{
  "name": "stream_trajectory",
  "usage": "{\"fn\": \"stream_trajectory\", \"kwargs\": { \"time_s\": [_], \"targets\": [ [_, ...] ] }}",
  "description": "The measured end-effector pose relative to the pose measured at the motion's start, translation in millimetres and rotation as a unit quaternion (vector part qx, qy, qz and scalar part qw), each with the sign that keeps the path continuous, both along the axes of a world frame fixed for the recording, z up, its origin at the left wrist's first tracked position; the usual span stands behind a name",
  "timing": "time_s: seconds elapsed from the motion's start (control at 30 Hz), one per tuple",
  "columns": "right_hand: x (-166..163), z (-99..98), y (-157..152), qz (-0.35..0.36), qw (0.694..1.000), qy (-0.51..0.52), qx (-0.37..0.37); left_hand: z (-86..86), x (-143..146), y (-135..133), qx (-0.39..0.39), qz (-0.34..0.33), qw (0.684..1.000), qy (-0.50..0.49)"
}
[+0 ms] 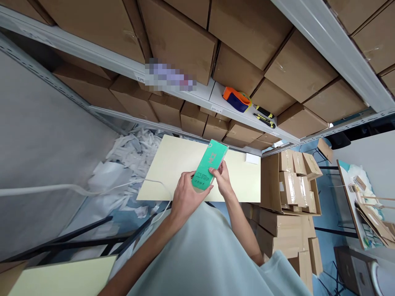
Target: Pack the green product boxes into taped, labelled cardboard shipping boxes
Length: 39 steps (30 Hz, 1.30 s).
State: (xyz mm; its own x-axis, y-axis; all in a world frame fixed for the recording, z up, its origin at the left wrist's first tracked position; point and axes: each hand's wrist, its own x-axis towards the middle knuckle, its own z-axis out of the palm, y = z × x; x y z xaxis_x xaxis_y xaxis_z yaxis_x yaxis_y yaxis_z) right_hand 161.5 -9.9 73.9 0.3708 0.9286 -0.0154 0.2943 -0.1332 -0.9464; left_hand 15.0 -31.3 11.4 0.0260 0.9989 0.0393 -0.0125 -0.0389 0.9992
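Observation:
A slim green box (207, 164) with pinkish lettering is held in both hands above the pale yellow table (168, 164). My left hand (189, 193) grips its lower left edge and near end. On the right side, my right hand (222, 179) wraps the box's edge, with the thumb lying on the printed face. The box is tilted, its far end pointing up and to the right. Its underside and the fingers beneath it are hidden. Near the table's far right corner lies a small white piece (252, 158), possibly card or paper.
A shelf (212, 96) packed with cardboard boxes overhangs the table; an orange and blue tape dispenser (237, 99) and two utility knives (264, 116) rest on it. More cartons (293, 185) stand at the right. A white cable (123, 185) crosses from the left; paper scraps (132, 150) cover the floor there.

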Motion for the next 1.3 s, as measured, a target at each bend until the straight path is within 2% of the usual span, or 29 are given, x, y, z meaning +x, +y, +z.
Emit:
{"fn": "stream_trajectory", "kwargs": {
  "time_s": [0.07,0.13,0.23,0.33,0.43,0.5,0.6,0.67,0.8,0.97,1.03,1.13,1.23,1.3],
  "targets": [
    [1.4,-3.0,0.1,-0.013,1.0,0.001,0.006,1.2,-2.9,0.7,-0.012,-0.022,0.999,-0.029],
    [4.1,-5.3,-0.1,-0.018,1.0,0.009,0.008,0.0,-7.1,4.9,-0.054,-0.074,0.991,-0.102],
    [8.1,-8.3,-1.5,-0.019,0.999,0.035,0.0,-5.2,-15.0,14.6,-0.143,-0.183,0.943,-0.238],
    [9.3,-9.7,-3.5,-0.017,0.999,0.051,-0.011,-11.1,-19.5,21.5,-0.189,-0.241,0.907,-0.291],
    [6.5,-5.9,-4.4,0.0,0.999,0.051,-0.016,-15.8,-15.2,21.7,-0.179,-0.21,0.919,-0.28],
    [2.7,-0.3,-3.6,0.018,0.999,0.035,-0.019,-18.0,-8.5,18.9,-0.166,-0.15,0.943,-0.247],
    [-4.6,7.9,-0.6,0.033,0.999,-0.007,-0.023,-19.0,1.2,12.8,-0.115,-0.037,0.984,-0.134],
    [-9.0,9.9,1.7,0.029,0.999,-0.022,-0.02,-17.7,4.9,8.3,-0.064,0.007,0.997,-0.051],
    [-13.6,5.5,4.8,0.0,0.999,-0.043,-0.002,-11.0,5.2,-0.5,0.016,0.032,0.999,0.025],
    [-9.1,1.2,7.6,-0.02,0.999,-0.033,0.004,-1.0,0.7,-5.0,0.053,0.033,0.998,0.001],
    [-4.3,0.9,9.0,-0.026,0.999,-0.022,0.008,0.3,-1.0,-1.9,0.036,0.004,0.998,-0.056],
    [3.6,-0.6,9.4,-0.044,0.999,0.001,0.005,-1.5,-4.8,8.1,-0.058,-0.067,0.981,-0.175],
    [9.3,-1.9,6.2,-0.049,0.998,0.035,-0.004,-4.0,-10.6,19.4,-0.179,-0.177,0.928,-0.275],
    [11.4,-0.9,2.9,-0.03,0.998,0.046,-0.017,-4.4,-13.2,23.9,-0.224,-0.257,0.888,-0.307]
  ]
}}
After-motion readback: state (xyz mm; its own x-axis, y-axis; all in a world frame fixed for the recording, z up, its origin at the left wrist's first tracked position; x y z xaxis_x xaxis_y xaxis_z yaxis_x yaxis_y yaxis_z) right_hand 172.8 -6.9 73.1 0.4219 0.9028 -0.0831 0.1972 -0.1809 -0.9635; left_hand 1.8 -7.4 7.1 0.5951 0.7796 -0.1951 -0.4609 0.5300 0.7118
